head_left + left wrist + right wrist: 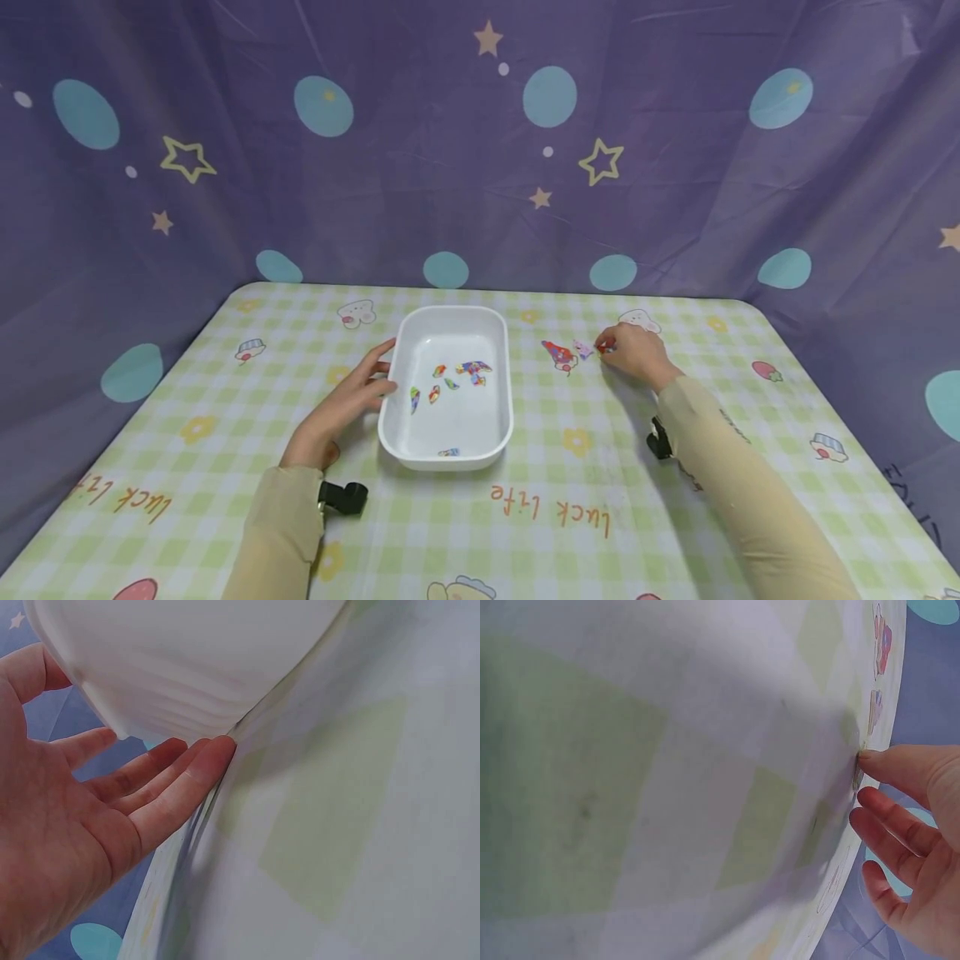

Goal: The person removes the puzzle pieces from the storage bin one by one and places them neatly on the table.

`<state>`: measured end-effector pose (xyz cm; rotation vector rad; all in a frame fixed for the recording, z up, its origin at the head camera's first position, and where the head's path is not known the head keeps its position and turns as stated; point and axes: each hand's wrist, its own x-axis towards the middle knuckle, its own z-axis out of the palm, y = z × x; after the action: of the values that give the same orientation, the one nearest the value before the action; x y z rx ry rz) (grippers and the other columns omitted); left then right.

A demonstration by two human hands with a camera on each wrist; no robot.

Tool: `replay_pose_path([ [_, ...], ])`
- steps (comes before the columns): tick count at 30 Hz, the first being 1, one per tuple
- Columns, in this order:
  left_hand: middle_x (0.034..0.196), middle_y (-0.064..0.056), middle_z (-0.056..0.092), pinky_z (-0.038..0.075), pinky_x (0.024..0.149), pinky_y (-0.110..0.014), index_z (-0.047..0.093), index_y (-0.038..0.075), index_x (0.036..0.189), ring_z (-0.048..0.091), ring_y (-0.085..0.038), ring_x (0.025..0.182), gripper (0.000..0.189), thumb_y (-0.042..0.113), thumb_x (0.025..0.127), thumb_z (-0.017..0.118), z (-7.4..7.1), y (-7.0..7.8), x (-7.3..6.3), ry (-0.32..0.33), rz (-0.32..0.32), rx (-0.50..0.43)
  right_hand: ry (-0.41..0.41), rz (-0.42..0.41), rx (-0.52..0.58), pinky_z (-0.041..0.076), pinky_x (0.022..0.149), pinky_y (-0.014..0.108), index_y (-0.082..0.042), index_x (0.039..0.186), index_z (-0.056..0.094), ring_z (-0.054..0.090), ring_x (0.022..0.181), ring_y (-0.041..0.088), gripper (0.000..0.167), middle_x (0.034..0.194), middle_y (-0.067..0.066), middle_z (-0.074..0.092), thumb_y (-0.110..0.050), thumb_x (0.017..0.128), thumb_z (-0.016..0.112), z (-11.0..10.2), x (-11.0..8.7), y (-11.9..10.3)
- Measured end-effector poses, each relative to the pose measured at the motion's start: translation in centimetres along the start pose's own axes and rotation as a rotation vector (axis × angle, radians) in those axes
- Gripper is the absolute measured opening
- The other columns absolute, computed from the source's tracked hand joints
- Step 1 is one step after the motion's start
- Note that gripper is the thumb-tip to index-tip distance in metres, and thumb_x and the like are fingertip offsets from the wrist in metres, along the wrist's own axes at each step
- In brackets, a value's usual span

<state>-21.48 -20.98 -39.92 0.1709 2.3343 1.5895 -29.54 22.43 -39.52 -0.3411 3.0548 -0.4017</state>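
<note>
A white rectangular tray (450, 429) stands on the table with several small colourful flat pieces (474, 367) scattered over its floor. My left hand (352, 400) holds the tray's left side, its thumb over the rim and the other fingers along the outer wall. In the left wrist view those fingertips (217, 754) lie low against the wall, close to the tabletop. Right of the tray, my right hand (636, 354) pinches a small flat colourful piece (600, 348) at the table surface. Beside it lie a pink-purple piece (582, 349) and a larger red-and-blue piece (557, 354).
A green-and-white checked cloth (577, 492) with printed cakes, flowers and lettering covers the table. Behind the far edge hangs a purple curtain (420, 192) with stars and blue ovals. Black wrist cameras (345, 498) sit on both forearms.
</note>
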Motion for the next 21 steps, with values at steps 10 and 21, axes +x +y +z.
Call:
replay_pose_path([
  [10,0.135,-0.014,0.035,0.041,0.093,-0.046,0.015,0.037,0.144,0.044,-0.032,0.115,0.064,0.028,0.090,0.049,0.0,0.3,-0.2,0.004,0.017,0.011,0.048,-0.037,-0.027,0.045,0.076,0.048,-0.011,0.108,0.067,0.060,0.095,0.029,0.031,0.104,0.010,0.066,-0.022,0.079,0.063,-0.7,0.2,-0.7],
  [21,0.135,-0.014,0.035,0.042,0.093,-0.045,0.015,0.036,0.144,0.045,-0.031,0.115,0.065,0.026,0.090,0.049,0.2,0.6,-0.5,0.006,0.006,0.015,0.076,-0.152,-0.057,0.045,0.073,0.040,-0.010,0.107,0.067,0.061,0.085,0.022,0.031,0.096,0.005,0.066,-0.023,0.079,0.066,-1.6,0.3,-4.8],
])
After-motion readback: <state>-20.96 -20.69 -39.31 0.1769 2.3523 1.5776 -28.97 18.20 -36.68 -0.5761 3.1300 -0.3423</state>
